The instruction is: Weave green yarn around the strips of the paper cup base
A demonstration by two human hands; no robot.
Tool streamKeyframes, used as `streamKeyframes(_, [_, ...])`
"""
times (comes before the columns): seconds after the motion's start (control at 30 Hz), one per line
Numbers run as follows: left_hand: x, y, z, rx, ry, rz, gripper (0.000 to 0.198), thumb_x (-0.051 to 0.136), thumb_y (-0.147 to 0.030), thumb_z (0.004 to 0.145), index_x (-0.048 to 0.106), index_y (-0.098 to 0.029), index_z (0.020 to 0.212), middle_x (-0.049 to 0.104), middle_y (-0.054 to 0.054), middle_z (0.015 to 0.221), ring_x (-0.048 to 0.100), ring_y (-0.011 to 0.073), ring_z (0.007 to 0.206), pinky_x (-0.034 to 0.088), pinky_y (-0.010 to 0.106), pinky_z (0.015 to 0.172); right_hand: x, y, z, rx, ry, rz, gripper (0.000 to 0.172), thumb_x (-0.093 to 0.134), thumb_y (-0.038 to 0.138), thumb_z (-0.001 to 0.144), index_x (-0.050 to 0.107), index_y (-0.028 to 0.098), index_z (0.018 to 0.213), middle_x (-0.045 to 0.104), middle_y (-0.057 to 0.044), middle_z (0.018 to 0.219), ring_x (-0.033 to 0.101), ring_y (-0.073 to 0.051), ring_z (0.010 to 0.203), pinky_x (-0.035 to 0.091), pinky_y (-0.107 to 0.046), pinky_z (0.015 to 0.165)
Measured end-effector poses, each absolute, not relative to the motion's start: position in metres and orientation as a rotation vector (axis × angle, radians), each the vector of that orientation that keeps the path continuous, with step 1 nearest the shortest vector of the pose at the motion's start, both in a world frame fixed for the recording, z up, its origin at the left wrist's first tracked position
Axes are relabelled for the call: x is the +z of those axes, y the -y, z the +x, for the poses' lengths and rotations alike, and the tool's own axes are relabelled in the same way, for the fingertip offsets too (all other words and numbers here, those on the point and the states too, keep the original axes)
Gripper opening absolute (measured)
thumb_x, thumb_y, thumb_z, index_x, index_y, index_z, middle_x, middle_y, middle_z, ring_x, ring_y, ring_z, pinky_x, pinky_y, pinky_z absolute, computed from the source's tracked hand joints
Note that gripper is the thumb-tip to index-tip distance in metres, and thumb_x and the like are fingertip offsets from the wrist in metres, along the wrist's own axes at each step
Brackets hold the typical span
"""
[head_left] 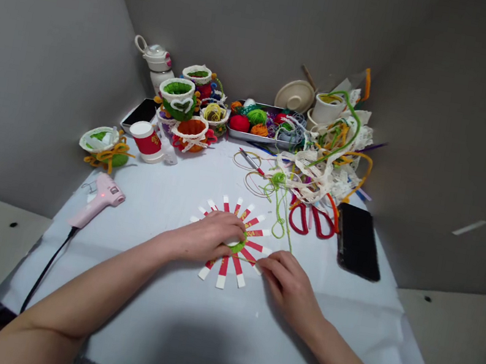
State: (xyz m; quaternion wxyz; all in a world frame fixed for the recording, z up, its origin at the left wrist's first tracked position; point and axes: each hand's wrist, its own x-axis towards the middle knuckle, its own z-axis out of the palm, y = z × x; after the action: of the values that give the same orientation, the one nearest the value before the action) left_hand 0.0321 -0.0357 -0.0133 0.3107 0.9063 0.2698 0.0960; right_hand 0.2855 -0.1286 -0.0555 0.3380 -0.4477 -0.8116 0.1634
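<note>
A sunburst of red-and-white paper strips lies flat on the white table cover, radiating from a centre hidden under my left hand. The fingers of that hand curl over the centre and a thin green yarn ring. My right hand sits at the lower right of the sunburst, its fingertips gathered at a strip's end. I cannot tell whether it pinches anything. A loose green yarn strand trails from the lace pile down towards the ring.
Red-handled scissors and a black phone lie to the right. A pink glue gun with a black cord sits left. Behind are a tangled lace pile, a metal tray of yarn balls, and several woven baskets.
</note>
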Motion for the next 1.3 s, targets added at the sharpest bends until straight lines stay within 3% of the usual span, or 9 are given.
streamKeyframes(0.13, [-0.014, 0.042, 0.041, 0.208, -0.886, 2.433, 0.024, 0.082, -0.027, 0.088, 0.063, -0.021, 0.102, 0.067, 0.007, 0.122, 0.058, 0.0308, 0.119, 0.043, 0.049, 0.102, -0.057, 0.143, 0.287, 0.345, 2.14, -1.155, 0.02, 0.054, 0.01, 0.101, 0.069, 0.021, 0.108, 0.067, -0.007, 0.093, 0.063, -0.021, 0.085, 0.056, -0.035, 0.074])
streamKeyframes(0.43, [-0.022, 0.038, 0.039, 0.294, -0.781, 2.373, 0.026, 0.083, -0.03, 0.089, 0.063, -0.02, 0.103, 0.066, 0.009, 0.121, 0.057, 0.0284, 0.117, 0.047, 0.046, 0.101, -0.06, 0.162, 0.295, 0.219, 2.222, -1.11, 0.022, 0.053, 0.006, 0.1, 0.068, 0.02, 0.109, 0.067, -0.009, 0.091, 0.06, -0.021, 0.08, 0.055, -0.035, 0.069])
streamKeyframes(0.8, [-0.021, 0.032, 0.035, 0.308, -0.617, 2.353, 0.023, 0.081, -0.026, 0.09, 0.061, -0.02, 0.102, 0.065, 0.009, 0.117, 0.059, 0.0263, 0.116, 0.05, 0.044, 0.102, -0.047, 0.126, 0.292, 0.343, 2.178, -1.385, 0.018, 0.054, 0.014, 0.1, 0.067, 0.02, 0.089, 0.064, -0.007, 0.087, 0.062, -0.023, 0.08, 0.055, -0.038, 0.071])
streamKeyframes(1.1, [-0.025, 0.031, 0.034, 0.337, -0.598, 2.308, 0.026, 0.082, -0.025, 0.089, 0.062, -0.02, 0.104, 0.064, 0.009, 0.12, 0.057, 0.0264, 0.117, 0.048, 0.044, 0.104, -0.046, 0.146, 0.305, 0.235, 2.245, -1.068, 0.023, 0.053, 0.007, 0.1, 0.068, 0.021, 0.111, 0.066, -0.007, 0.089, 0.058, -0.019, 0.078, 0.052, -0.032, 0.068])
streamKeyframes(1.3, [-0.026, 0.031, 0.032, 0.344, -0.605, 2.31, 0.026, 0.081, -0.028, 0.09, 0.062, -0.019, 0.105, 0.063, 0.01, 0.117, 0.057, 0.0266, 0.114, 0.049, 0.043, 0.1, -0.056, 0.162, 0.298, 0.096, 2.301, -1.022, 0.02, 0.052, 0.007, 0.102, 0.067, 0.015, 0.113, 0.066, -0.008, 0.087, 0.054, -0.019, 0.074, 0.049, -0.032, 0.064])
